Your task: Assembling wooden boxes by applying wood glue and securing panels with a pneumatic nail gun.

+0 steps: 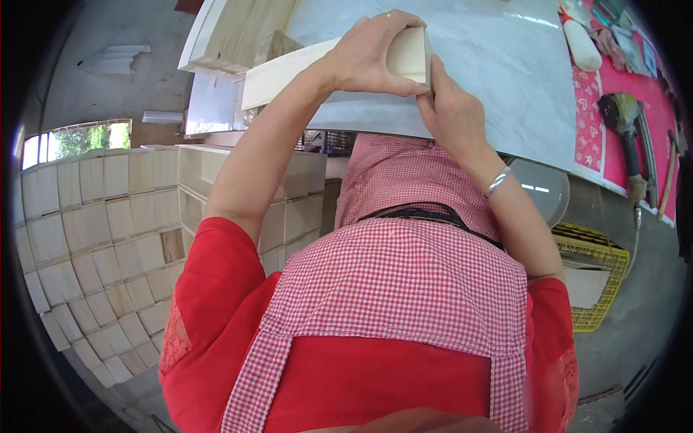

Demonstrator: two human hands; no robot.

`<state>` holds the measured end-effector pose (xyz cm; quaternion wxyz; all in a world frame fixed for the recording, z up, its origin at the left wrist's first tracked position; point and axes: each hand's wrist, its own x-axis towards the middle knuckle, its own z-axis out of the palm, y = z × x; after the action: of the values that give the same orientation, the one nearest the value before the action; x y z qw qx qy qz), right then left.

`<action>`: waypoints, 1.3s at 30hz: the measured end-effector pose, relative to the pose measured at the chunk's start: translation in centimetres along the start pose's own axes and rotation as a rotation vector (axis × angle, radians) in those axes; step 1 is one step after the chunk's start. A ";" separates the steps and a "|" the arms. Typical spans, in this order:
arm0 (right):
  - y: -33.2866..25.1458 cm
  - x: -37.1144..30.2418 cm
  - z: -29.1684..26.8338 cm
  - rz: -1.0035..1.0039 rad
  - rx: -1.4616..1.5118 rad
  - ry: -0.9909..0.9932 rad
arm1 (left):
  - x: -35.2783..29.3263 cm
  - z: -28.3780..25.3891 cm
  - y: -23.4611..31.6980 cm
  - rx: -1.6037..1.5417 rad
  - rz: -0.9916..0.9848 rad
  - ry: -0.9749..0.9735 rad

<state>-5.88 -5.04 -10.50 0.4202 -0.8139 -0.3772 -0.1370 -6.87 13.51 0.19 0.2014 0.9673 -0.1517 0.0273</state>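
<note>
A long, pale wooden box [283, 75] lies crosswise on the work table, its right end between my two hands. My left hand [368, 59] spans the top near that end, thumb on the near edge and fingers over the far edge. At the end face, my right hand [456, 112] grips a thin end panel [427, 63] with thumb and fingers, pressed up against the box. The fingertips on the far side are partly hidden. Both hands touch the box, and the left forearm crosses in front of its left part.
Pale wooden boards [234, 32] are stacked at the table's far left. To the right, a white glue bottle [581, 45] and an air nail gun [622, 133] lie on a pink cloth [610, 79]. Many wooden boxes [101, 216] are piled at left; a yellow crate [595, 317] stands lower right.
</note>
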 end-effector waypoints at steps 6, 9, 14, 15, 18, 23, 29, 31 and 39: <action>-0.1 0.3 0.2 -0.026 -0.056 -0.022 | -0.1 -0.4 0.4 -0.028 -0.045 -0.042; -0.2 0.3 0.2 -0.019 -0.046 -0.022 | -0.2 -0.4 0.3 -0.018 -0.046 -0.047; -0.1 0.3 0.3 -0.021 -0.020 -0.005 | -0.1 -0.5 0.4 0.006 -0.042 -0.043; -0.1 0.2 0.3 -0.020 -0.017 -0.003 | -0.1 -0.4 0.5 0.008 -0.044 -0.043; -0.4 0.2 0.1 0.050 -0.011 -0.048 | 0.0 -0.4 0.6 -0.003 -0.048 -0.044; -0.2 0.0 0.1 0.001 -0.018 -0.005 | 0.0 -0.3 0.5 0.003 -0.033 -0.040; -2.2 -1.1 -2.4 0.076 0.208 0.027 | 0.0 -0.4 0.6 -0.022 -0.046 -0.032; -3.2 -1.9 -3.1 0.094 0.286 0.045 | 0.0 -0.4 0.9 -0.065 -0.083 -0.039; -4.0 -2.8 -2.8 0.115 0.444 0.102 | 0.2 -0.5 1.2 -0.056 -0.091 -0.032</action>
<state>-10.43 -7.22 -7.99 0.6144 -0.7138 -0.3292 -0.0673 -7.07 12.55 1.12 0.2271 0.9674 -0.1117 -0.0017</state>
